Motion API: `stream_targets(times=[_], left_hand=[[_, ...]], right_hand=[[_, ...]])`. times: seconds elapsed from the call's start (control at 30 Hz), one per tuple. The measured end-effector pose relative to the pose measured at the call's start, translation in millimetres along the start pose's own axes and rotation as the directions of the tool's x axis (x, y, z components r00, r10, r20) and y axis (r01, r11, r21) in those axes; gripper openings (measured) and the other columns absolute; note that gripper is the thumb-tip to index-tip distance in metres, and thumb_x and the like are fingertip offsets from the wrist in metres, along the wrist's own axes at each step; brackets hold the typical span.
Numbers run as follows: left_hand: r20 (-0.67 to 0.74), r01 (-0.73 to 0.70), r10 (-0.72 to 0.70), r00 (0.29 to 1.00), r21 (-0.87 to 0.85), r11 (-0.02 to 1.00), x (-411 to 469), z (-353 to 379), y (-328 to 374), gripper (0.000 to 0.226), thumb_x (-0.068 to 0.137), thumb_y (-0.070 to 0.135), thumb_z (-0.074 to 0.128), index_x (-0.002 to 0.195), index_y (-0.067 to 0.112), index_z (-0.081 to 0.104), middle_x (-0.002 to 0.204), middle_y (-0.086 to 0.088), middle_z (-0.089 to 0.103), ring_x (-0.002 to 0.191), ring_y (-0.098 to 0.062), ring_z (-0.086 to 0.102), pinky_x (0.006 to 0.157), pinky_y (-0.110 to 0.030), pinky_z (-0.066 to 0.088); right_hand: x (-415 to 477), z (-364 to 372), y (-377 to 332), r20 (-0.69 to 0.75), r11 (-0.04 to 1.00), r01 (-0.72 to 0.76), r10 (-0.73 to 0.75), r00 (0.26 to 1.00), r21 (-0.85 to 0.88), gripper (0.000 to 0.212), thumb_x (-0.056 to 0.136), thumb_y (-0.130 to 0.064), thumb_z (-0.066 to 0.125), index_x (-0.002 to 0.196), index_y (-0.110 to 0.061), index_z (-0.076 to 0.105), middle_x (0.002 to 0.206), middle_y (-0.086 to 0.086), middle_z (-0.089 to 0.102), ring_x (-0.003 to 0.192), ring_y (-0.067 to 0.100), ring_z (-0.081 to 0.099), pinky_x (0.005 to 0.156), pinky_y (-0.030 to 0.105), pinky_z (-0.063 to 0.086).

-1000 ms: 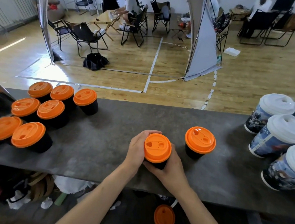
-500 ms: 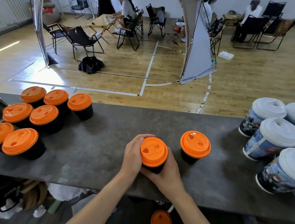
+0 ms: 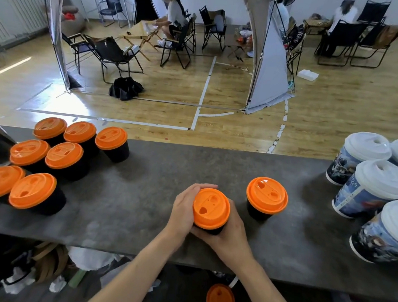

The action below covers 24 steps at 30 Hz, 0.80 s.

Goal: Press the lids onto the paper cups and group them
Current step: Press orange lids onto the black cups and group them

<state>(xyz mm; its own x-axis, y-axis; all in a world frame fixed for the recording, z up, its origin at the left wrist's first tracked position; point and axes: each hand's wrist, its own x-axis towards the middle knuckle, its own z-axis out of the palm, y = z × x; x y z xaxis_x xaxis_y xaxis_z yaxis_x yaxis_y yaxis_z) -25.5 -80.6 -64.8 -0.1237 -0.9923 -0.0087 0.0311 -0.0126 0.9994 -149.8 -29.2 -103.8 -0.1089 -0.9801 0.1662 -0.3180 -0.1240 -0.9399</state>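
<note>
Both hands on one black cup [image 3: 208, 230], orange lid [image 3: 210, 209] sitting on top. Left hand [image 3: 182, 211]: fingers [image 3: 202, 187] curled round the lid's far-left rim. Right hand [image 3: 230, 236]: wrapped round the cup body from the near-right side, fingertips hidden behind the cup. Cup is over the counter [image 3: 141, 206] near its front edge; base is hidden, can't tell if it's resting. Just right of the right-hand fingers, not touching: second lidded cup [image 3: 266, 195]. Well left of the left-hand fingers: group of seven orange-lidded cups [image 3: 49, 158], packed close. Far right of the fingers: white-lidded printed cups [image 3: 376, 188]. Below the wrists, under the counter edge: loose orange lid [image 3: 220, 300].
</note>
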Motion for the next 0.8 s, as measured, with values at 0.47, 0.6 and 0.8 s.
stream_targets(times=[0.47,0.6,0.8], left_hand=[[0.183,0.027,-0.029,0.983,0.015,1.000,9.0,-7.8,16.9,0.039,0.109,0.014,0.037,0.114,0.004,0.074,0.118,-0.005,0.076,0.111,-0.017,0.069,0.092,-0.018,0.050],[0.003,-0.065,0.065,0.998,0.015,0.998,-2.9,4.6,3.4,0.040,0.102,0.029,0.039,0.110,0.013,0.075,0.110,-0.001,0.077,0.106,-0.016,0.070,0.088,-0.019,0.052],[0.114,0.072,-0.072,0.991,0.009,0.997,5.6,-4.3,12.6,0.048,0.112,0.024,0.032,0.112,0.006,0.077,0.112,-0.006,0.078,0.103,-0.015,0.073,0.087,-0.017,0.052]], right_hand=[[1.1,-2.5,1.0,0.001,1.000,0.018,-0.018,1.000,-0.003,0.076,0.070,-0.034,0.095,0.132,-0.043,0.051,0.129,-0.022,0.064,0.124,-0.003,0.059,0.101,0.017,0.048],[0.5,-1.5,-2.2,-0.003,1.000,0.002,-0.002,1.000,0.015,0.081,0.066,-0.043,0.094,0.133,-0.045,0.047,0.131,-0.023,0.061,0.123,-0.006,0.058,0.098,0.010,0.044],[1.6,-3.5,-0.4,0.041,1.000,-0.021,0.021,0.999,0.003,0.074,0.066,-0.041,0.092,0.127,-0.046,0.051,0.125,-0.026,0.065,0.120,-0.007,0.059,0.097,0.012,0.046]])
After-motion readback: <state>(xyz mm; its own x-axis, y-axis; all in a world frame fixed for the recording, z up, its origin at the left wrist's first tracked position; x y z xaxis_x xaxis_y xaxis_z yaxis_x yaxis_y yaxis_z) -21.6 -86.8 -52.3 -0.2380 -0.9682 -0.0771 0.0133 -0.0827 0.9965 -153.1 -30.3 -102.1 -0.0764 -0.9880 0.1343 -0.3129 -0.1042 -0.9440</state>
